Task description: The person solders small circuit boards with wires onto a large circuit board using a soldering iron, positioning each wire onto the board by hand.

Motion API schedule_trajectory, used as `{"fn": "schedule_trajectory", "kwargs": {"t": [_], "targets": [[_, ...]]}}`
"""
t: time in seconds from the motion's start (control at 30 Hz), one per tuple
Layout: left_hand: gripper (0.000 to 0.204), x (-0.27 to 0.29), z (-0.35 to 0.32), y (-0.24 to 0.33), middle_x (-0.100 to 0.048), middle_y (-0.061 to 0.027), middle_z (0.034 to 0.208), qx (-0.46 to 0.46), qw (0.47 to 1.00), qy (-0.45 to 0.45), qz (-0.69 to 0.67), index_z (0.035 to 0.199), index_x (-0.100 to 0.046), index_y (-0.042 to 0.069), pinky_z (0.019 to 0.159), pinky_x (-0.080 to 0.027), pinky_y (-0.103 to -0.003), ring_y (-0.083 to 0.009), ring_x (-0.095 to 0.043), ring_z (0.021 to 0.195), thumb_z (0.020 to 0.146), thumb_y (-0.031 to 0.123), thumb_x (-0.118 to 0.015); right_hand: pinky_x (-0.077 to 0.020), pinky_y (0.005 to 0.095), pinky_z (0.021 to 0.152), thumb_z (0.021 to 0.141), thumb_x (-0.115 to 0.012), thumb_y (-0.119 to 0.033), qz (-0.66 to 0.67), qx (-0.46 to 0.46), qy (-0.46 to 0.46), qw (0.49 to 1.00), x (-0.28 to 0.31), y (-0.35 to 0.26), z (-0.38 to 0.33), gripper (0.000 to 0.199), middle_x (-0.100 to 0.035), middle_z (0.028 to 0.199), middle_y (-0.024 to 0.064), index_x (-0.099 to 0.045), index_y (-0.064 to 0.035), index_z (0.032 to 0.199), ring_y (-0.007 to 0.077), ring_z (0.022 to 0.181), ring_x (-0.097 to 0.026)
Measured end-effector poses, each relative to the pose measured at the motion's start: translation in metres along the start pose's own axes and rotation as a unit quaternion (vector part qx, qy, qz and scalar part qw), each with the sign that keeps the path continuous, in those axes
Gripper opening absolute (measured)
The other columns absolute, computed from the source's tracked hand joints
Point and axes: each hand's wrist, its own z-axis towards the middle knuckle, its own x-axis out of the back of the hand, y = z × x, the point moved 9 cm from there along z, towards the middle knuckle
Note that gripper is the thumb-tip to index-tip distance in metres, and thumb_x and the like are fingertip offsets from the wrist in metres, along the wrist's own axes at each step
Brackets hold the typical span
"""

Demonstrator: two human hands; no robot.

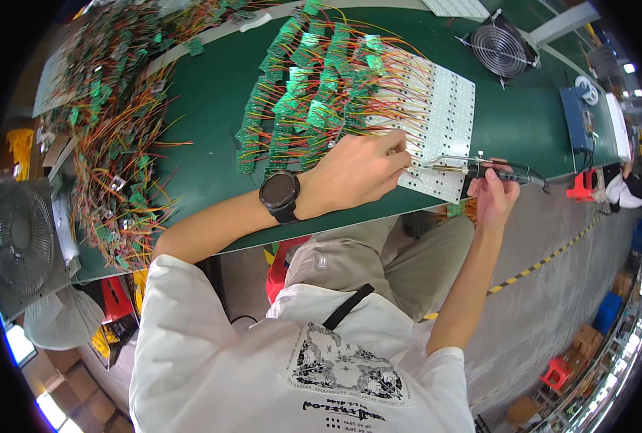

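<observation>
A: Left hand [361, 169]?
B: Over the near edge of the white perforated board [452, 108]; fingers bent, thumb and fingertips drawn close; whether they pinch a wire, cannot tell; dark wristwatch [279, 193] behind it on the wrist.
A: Right hand [495, 195]?
B: Just right of the board's near corner; fingers and thumb closed on the black handle of the soldering iron [474, 172]; its metal tip points left, near the left fingertips; contact not clear.
A: The wired green circuit boards [285, 108]?
B: Uneven rows, far and left of the left hand; red and yellow wires run right, many lying over the white board.
A: Further left?
B: A tangled heap of wired boards [122, 144], green with red and yellow leads, along the left of the green tabletop [209, 162].
A: Far right?
B: A black square fan [503, 49] with a round wire guard, beyond the white board; right of that, a blue box [577, 119], a white spool [586, 90] just beside it.
</observation>
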Motion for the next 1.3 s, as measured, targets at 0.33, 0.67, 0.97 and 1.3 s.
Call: {"fn": "schedule_trajectory", "kwargs": {"t": [0.33,0.67,0.97,1.3], "targets": [[0.025,0.074,-0.055,0.048,-0.057,-0.0117,0.113,-0.009,0.992,0.083,0.095,0.097,-0.062,0.005,0.077,-0.049,-0.04,-0.0292,-0.06,0.097,0.074,0.003,-0.067,-0.0432,0.0264,0.047,0.09,-0.061,-0.007,-0.017,0.008,0.06,0.998,0.012,0.001,0.0,0.023,-0.065,0.083,0.0128,-0.059,0.0093,0.106,0.0158,0.052,-0.055],[0.014,0.168,-0.258,0.001,-0.06,-0.0053,0.073,0.448,0.819,0.213,0.287,0.091,-0.064,0.007,0.055,-0.049,-0.035,-0.0248,-0.061,0.062,0.08,0.015,-0.069,-0.0394,0.0241,0.046,0.09,-0.062,-0.011,-0.011,-0.004,0.047,0.999,0.009,0.003,-0.001,0.021,-0.06,0.065,0.0086,-0.061,0.0062,0.102,0.0141,0.05,-0.054],[0.026,0.201,-0.332,-0.002,-0.057,-0.0134,0.104,0.467,0.734,0.179,0.459,0.107,-0.06,0.005,0.069,-0.05,-0.042,-0.033,-0.061,0.087,0.085,0.016,-0.067,-0.0377,0.0237,0.047,0.091,-0.062,-0.011,0.001,0.004,0.043,0.999,0.009,0.001,-0.002,0.02,-0.061,0.068,0.0083,-0.06,0.0056,0.103,0.0134,0.051,-0.055],[0.029,0.209,-0.325,-0.026,-0.055,-0.0094,0.089,0.437,0.769,0.25,0.393,0.107,-0.064,0.006,0.058,-0.045,-0.037,-0.0244,-0.056,0.065,0.083,0.02,-0.072,-0.0389,0.0233,0.047,0.091,-0.062,-0.01,0.006,0.005,0.038,0.999,0.001,-0.002,-0.002,0.018,-0.061,0.067,0.0084,-0.062,0.0046,0.101,0.0144,0.05,-0.055]]}}
